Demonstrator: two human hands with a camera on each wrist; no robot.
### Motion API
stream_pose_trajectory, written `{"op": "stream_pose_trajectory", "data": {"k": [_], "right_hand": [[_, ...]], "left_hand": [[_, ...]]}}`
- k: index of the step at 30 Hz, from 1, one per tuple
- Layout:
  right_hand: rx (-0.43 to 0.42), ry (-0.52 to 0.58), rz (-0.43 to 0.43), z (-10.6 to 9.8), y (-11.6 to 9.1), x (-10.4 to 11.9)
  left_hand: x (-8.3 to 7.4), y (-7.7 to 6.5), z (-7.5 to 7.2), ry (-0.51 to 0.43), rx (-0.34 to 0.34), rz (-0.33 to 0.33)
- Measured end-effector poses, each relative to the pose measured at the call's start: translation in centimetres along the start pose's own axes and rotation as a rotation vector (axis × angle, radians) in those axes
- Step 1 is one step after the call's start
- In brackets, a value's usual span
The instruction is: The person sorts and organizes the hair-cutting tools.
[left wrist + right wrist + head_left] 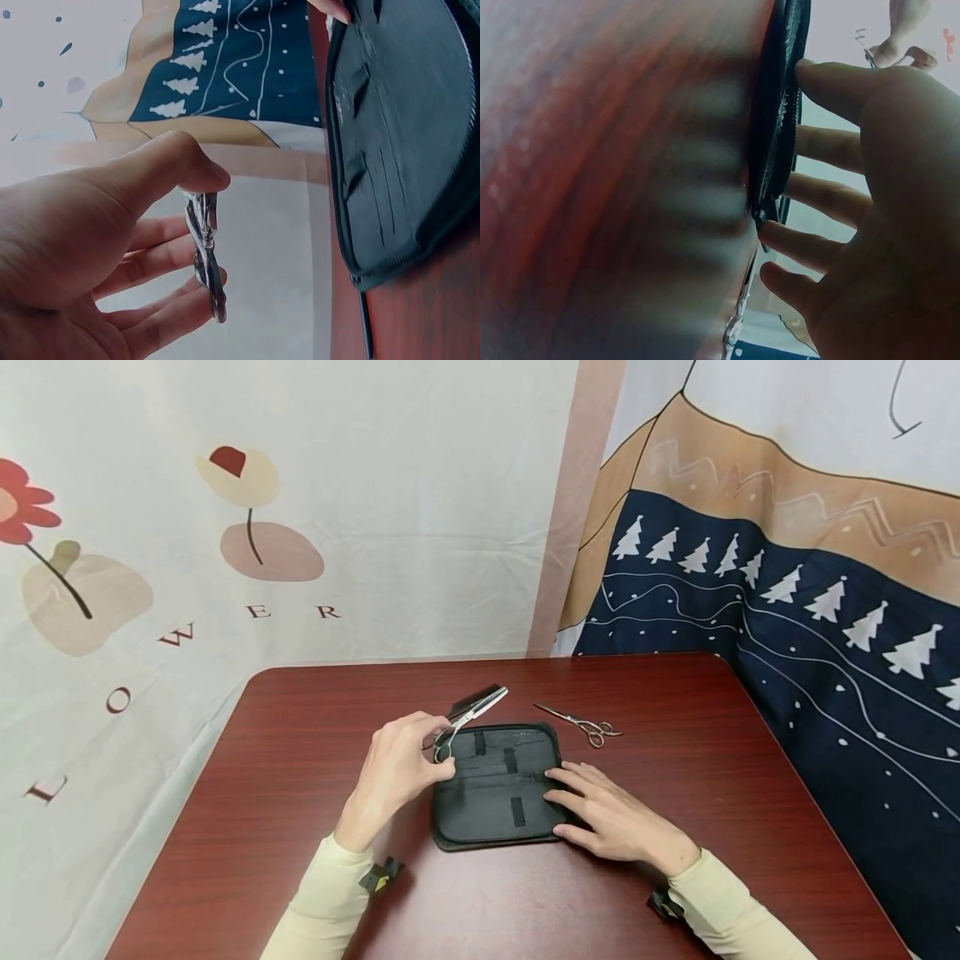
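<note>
Silver scissors (467, 718), handles pinched between thumb and fingers of the left hand (401, 762), held up at the far left of the black case (480, 814)! Firm, light pinch, blades angled away: that's the way. Black comb (472, 697) just behind. Inside facing up, the case sits on the table (300, 827); second scissors (581, 723) beyond its right corner. Right hand (617, 814), fingers spread at the right edge, should steady it gently.

Pale yellowish long sleeves (322, 893) and black, yellow-marked wrist straps (382, 874)

Scissors (576, 721) behind case (474, 814), toward right
</note>
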State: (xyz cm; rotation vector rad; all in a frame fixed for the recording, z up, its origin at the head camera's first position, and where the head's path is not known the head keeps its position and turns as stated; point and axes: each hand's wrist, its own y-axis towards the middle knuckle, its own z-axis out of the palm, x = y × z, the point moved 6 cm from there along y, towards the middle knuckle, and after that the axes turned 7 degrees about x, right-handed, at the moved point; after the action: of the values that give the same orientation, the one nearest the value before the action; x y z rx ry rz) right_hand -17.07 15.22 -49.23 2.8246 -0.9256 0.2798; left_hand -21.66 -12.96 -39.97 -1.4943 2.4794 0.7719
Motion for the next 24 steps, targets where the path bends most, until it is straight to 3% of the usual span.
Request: {"op": "stream_pose_trajectory", "data": {"k": [12,16,24], "right_hand": [[0.005,0.0,0.002,-1.6,0.5,0.3],[-0.065,-0.011,-0.015,-3.5,0.9,0.4],[-0.301,-0.03,0.006,-8.0,1.5,0.2]], "left_hand": [[-1.8,0.5,-0.4,0.134,-0.014,0.103],[-2.2,0.5,-0.6,0.174,0.014,0.12],[-2.4,0.3,-0.9,0.2,0.056,0.14]]}}
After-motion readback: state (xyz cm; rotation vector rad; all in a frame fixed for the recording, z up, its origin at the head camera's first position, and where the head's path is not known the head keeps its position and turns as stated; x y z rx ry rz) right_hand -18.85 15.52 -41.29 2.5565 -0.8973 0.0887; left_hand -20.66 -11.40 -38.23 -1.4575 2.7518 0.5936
